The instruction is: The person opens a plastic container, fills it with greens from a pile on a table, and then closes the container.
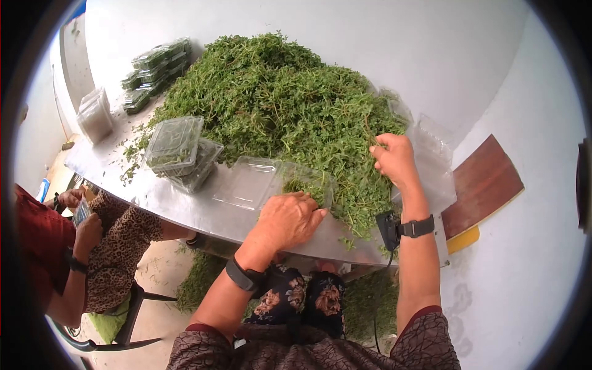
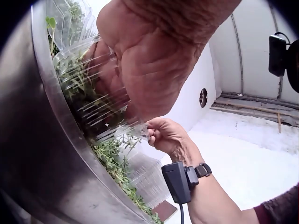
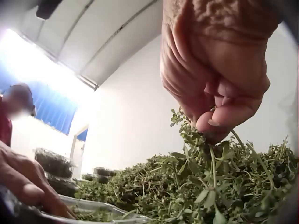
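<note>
My right hand [image 1: 394, 159] pinches a few leafy green sprigs [image 3: 212, 161] between thumb and fingertips, over the right side of a big heap of greens [image 1: 277, 98]. In the right wrist view those stems hang down from the fingers. My left hand [image 1: 290, 217] reaches into an open clear plastic clamshell box [image 2: 100, 100] near the table's front edge. Its fingers, seen through the ribbed wall in the left wrist view, lie extended on the greens inside. The box's lid [image 1: 246, 182] lies folded back to the left.
Closed clear boxes [image 1: 176, 142] are stacked left of the lid. More filled boxes [image 1: 154, 68] and nested empties [image 1: 94, 117] stand at the back left. Further clear boxes [image 1: 431, 166] and a reddish-brown board [image 1: 484, 185] are at right. Another person's hand [image 1: 91, 231] shows at left.
</note>
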### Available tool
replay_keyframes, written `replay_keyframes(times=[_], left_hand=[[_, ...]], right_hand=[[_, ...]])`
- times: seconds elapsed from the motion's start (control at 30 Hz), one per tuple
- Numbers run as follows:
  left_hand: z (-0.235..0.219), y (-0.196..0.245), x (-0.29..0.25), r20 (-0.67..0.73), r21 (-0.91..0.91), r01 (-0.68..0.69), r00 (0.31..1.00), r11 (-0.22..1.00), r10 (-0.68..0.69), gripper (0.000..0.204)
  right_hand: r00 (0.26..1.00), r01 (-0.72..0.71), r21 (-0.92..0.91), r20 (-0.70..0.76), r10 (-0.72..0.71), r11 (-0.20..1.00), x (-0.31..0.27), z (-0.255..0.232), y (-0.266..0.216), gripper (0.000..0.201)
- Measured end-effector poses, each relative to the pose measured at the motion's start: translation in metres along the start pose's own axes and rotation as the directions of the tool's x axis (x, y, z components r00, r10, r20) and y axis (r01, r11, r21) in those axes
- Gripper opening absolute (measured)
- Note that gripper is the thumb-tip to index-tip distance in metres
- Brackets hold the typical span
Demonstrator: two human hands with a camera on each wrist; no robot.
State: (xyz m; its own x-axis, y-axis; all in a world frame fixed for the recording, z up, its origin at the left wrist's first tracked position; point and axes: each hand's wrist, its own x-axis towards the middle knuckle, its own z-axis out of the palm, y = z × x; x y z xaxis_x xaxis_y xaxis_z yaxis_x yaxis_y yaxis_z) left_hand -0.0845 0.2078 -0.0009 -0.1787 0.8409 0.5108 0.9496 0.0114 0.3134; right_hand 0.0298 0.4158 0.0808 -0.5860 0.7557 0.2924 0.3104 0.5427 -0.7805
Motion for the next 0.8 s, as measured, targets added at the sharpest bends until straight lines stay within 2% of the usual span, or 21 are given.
replay_keyframes(times=[0.03, 0.07, 0.13, 0.17, 0.23, 0.37, 0.43, 0.53, 0.57, 0.6, 0.67, 0.7, 0.77, 0.8], left_hand=[[-0.002, 0.001, 0.0, 0.036, 0.003, 0.013, 0.999, 1.0, -0.013, 0.03], [-0.004, 0.002, 0.001, 0.073, 0.007, 0.025, 0.997, 1.0, -0.025, 0.03], [-0.001, 0.0, 0.0, 0.055, 0.008, 0.018, 0.998, 1.0, -0.018, 0.029], [0.0, -0.001, 0.0, 0.044, 0.008, 0.013, 0.999, 1.0, -0.013, 0.029], [0.001, -0.001, -0.001, 0.045, 0.022, 0.011, 0.999, 1.0, -0.012, 0.03], [0.004, -0.003, -0.001, -0.001, -0.006, -0.005, 1.0, 1.0, 0.005, 0.031], [0.001, -0.001, -0.001, -0.008, -0.001, -0.006, 1.0, 1.0, 0.006, 0.031], [0.001, -0.003, -0.001, 0.001, -0.007, 0.014, 1.0, 1.0, -0.014, 0.031], [0.001, -0.004, -0.001, 0.013, -0.018, 0.038, 0.999, 0.999, -0.038, 0.031], [-0.001, -0.005, -0.002, 0.021, -0.018, 0.041, 0.999, 0.999, -0.041, 0.031], [-0.009, -0.008, -0.004, 0.046, -0.054, 0.061, 0.997, 0.997, -0.058, 0.031], [-0.01, -0.011, -0.004, 0.052, -0.051, 0.061, 0.997, 0.997, -0.059, 0.031], [-0.012, -0.017, -0.006, -0.069, -0.118, 0.034, 0.997, 0.992, -0.043, 0.021], [-0.017, -0.019, -0.007, -0.064, -0.116, 0.039, 0.997, 0.992, -0.047, 0.021]], right_hand=[[1.0, -0.019, 0.103, 0.007, 0.019, 0.995, -0.009, -0.003, -0.01, 0.012], [1.0, -0.012, 0.101, 0.004, 0.012, 0.995, -0.013, -0.005, -0.015, 0.012], [0.998, -0.056, 0.247, 0.01, 0.055, 0.967, -0.02, -0.007, -0.022, 0.014], [0.999, -0.052, 0.247, 0.009, 0.052, 0.968, -0.024, -0.008, -0.026, 0.014], [0.998, -0.048, 0.375, 0.043, 0.034, 0.926, -0.031, -0.009, -0.034, 0.022], [0.998, -0.054, 0.44, 0.055, 0.033, 0.896, -0.044, -0.005, -0.051, 0.025], [1.0, -0.029, 0.554, 0.013, 0.026, 0.832, -0.053, 0.003, -0.057, 0.035], [0.997, -0.076, 0.61, 0.033, 0.07, 0.788, -0.063, 0.027, -0.056, 0.041], [0.996, -0.089, 0.583, 0.042, 0.079, 0.808, -0.066, 0.037, -0.053, 0.033], [0.987, -0.135, 0.531, 0.15, 0.064, 0.837, -0.067, 0.044, -0.047, 0.023], [0.945, -0.226, 0.384, 0.308, 0.107, 0.895, -0.074, 0.055, -0.038, 0.026], [0.947, -0.223, 0.365, 0.302, 0.111, 0.904, -0.076, 0.06, -0.034, 0.026], [0.95, -0.214, 0.347, 0.293, 0.112, 0.913, -0.079, 0.061, -0.03, 0.026], [0.954, -0.199, 0.327, 0.281, 0.106, 0.924, -0.08, 0.061, -0.029, 0.026]])
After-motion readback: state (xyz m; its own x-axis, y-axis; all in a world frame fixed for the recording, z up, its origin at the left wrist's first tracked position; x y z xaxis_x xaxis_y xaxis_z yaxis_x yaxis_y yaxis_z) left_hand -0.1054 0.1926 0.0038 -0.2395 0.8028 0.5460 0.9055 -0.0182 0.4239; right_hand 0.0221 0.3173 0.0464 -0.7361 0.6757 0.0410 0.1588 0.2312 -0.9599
